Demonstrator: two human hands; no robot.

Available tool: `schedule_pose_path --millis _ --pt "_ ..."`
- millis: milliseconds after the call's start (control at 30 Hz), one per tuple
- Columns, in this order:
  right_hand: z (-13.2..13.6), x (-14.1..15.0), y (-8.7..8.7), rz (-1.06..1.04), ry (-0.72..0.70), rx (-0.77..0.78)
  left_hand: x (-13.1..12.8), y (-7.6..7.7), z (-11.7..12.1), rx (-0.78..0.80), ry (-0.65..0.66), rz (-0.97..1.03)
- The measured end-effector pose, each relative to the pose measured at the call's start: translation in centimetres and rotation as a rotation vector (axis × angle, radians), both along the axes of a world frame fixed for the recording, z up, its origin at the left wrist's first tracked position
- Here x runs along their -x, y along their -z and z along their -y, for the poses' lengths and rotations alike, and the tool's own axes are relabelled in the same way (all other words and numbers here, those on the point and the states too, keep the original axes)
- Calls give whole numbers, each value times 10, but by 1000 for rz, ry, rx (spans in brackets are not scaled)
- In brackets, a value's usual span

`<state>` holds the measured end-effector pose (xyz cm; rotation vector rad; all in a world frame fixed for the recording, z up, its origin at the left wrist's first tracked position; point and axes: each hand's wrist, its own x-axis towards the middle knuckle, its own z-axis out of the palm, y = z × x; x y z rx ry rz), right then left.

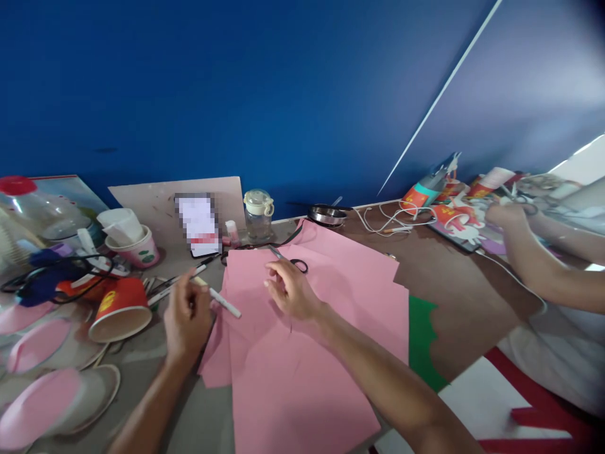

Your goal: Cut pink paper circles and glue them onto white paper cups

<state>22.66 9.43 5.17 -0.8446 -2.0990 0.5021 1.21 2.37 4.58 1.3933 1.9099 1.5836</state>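
My left hand is raised at the left edge of the pink paper, its fingers curled in. Right beside its fingertips a white marker slants down onto the paper; whether the fingers grip it I cannot tell. Over the upper part of the pink sheets hovers my right hand, palm turned left, fingers loosely bent and apart, with nothing seen in them. Scissors with dark handles lie just behind it, partly hidden. The pink sheets are stacked unevenly, with green paper sticking out at the right.
At left are a tipped red paper cup, a pink cup and bowls with pink pieces. A phone leans at the back beside a glass jar. White cables and a co-worker's arm are at right.
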Motion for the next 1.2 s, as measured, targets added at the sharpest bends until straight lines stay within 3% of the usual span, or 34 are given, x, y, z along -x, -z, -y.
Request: schedule_pose_path --millis 133,233,433,533,633,733,867,900,1000,1067,1200 --pt "-4 -18 -15 477 -200 125 -10 10 0 -7 284 -396" --pt "3 -21 -23 685 -253 87 -14 16 0 -46 358 -531" --pt "8 -10 -22 550 -146 52 -11 21 -1 -69 208 -604" --pt "11 1 -9 490 -96 72 -10 24 -4 -80 226 -611" --pt "19 15 4 479 -140 88 -11 23 -4 -121 265 -638" --pt "20 22 8 354 -139 237 -14 19 0 -194 259 -611" --pt "-1 12 -1 -33 83 449 -18 10 8 -258 103 -370" --pt "-7 9 -3 -161 164 497 -19 8 9 -221 121 -257" --pt "-17 6 -7 -633 333 705 -21 5 8 -5 343 98" --pt "-14 11 -5 -809 315 807 -22 2 6 94 402 239" --pt "-1 28 -1 -912 224 876 -23 -5 4 182 354 337"
